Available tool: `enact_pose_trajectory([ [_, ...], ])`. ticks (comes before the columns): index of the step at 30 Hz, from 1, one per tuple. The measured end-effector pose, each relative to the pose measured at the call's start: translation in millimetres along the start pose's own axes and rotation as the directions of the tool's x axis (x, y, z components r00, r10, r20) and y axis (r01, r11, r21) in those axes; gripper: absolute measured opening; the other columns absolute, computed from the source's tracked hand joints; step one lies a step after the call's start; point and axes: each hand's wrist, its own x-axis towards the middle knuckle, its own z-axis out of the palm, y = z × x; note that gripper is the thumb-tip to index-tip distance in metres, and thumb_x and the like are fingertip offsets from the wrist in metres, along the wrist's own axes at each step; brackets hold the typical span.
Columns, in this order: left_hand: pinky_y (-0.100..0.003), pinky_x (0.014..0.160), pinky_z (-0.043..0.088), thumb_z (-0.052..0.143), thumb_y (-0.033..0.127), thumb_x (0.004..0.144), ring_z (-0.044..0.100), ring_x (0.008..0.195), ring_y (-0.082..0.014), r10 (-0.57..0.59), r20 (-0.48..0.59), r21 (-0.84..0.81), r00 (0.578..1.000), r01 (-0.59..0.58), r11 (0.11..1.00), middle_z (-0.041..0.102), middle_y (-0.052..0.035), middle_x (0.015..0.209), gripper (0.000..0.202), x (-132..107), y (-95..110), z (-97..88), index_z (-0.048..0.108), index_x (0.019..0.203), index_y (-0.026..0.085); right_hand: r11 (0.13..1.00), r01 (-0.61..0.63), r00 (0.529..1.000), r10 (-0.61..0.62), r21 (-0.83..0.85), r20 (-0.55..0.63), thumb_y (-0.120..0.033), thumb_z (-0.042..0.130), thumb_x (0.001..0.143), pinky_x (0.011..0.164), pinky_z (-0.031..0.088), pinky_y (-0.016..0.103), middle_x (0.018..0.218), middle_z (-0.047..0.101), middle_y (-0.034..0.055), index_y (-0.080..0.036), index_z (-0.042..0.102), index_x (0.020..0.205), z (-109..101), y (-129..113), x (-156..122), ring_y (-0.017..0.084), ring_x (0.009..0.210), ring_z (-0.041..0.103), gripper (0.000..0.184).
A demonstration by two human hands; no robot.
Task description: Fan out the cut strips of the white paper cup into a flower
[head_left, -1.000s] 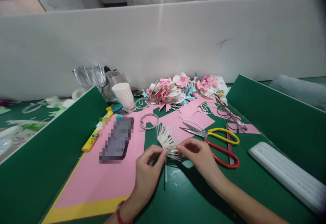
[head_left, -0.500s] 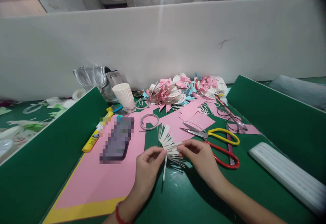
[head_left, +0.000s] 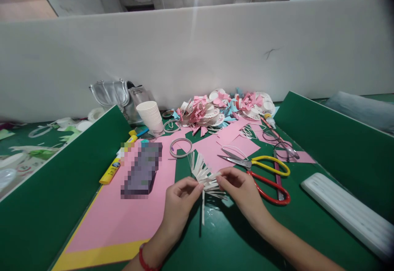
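Note:
Both my hands meet over the green table [head_left: 234, 242] on a white paper piece cut into many thin strips [head_left: 203, 174]. My left hand [head_left: 181, 203] pinches its left side, thumb and fingers closed on the strips. My right hand [head_left: 241, 189] pinches its right side the same way. The strips fan out upward and to the left, and one long strip hangs down between my hands. A large pink sheet [head_left: 129, 213] lies just left of my left hand. Scissors with yellow and red handles [head_left: 261, 172] rest right behind my right hand.
A stack of white paper cups [head_left: 150, 115], a silver bag [head_left: 117, 94], a yellow glue tube [head_left: 115, 164], paper rings [head_left: 180, 147] and a heap of pink, blue and white paper flowers [head_left: 221, 109] fill the back. Green dividers [head_left: 332, 139] flank both sides; a white bar [head_left: 347, 211] lies at right.
My hands stay in place and work the fringed piece; its strips have shifted a little, and the long hanging strip has swung from slanted to nearly vertical.

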Motion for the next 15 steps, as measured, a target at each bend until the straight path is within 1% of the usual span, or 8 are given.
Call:
enact_pose_trajectory([
  [4,-0.021,0.054,0.043,0.067,0.026,0.064,0.049,0.056,-0.0106,0.005,-0.002,-0.008,1.0,-0.005,1.0,0.053,0.001,0.057,0.017,0.4,-1.3,-0.3,0.06,0.053,0.014,0.998,0.024,1.0,-0.023,-0.06,0.009,-0.038,0.065,0.068,0.05,0.041,0.023,0.055,0.053,-0.0018,-0.016,0.057,0.063,0.6,-0.5,-0.9,0.012,0.052,0.049,0.024],
  [7,-0.021,0.054,0.043,0.067,0.027,0.063,0.05,0.057,-0.0106,-0.001,-0.008,-0.021,1.0,0.0,1.0,0.053,0.001,0.057,0.018,0.6,-2.2,0.0,0.06,0.053,0.014,0.997,0.04,0.999,-0.039,-0.06,0.021,-0.039,0.064,0.068,0.05,0.041,0.023,0.055,0.052,-0.0021,-0.016,0.056,0.063,0.5,-0.9,-1.3,0.012,0.053,0.049,0.025],
  [11,-0.021,0.055,0.042,0.068,0.027,0.063,0.05,0.057,-0.0107,-0.006,-0.002,-0.042,1.0,0.006,0.999,0.054,0.001,0.058,0.017,0.4,-1.5,0.7,0.061,0.053,0.014,0.999,0.035,0.999,-0.035,-0.03,0.008,-0.036,0.064,0.068,0.052,0.041,0.022,0.055,0.052,-0.0033,-0.017,0.057,0.065,0.4,-0.7,-0.7,0.012,0.053,0.049,0.02],
  [15,-0.021,0.054,0.041,0.067,0.026,0.063,0.047,0.054,-0.01,-0.002,0.04,-0.028,0.999,0.003,1.0,0.052,0.0014,0.055,0.017,0.0,0.6,0.9,0.062,0.052,0.014,1.0,0.017,1.0,-0.017,-0.02,-0.012,-0.029,0.063,0.066,0.05,0.04,0.022,0.051,0.052,-0.0041,-0.017,0.059,0.063,0.3,-0.8,0.4,0.011,0.05,0.048,0.013],
])
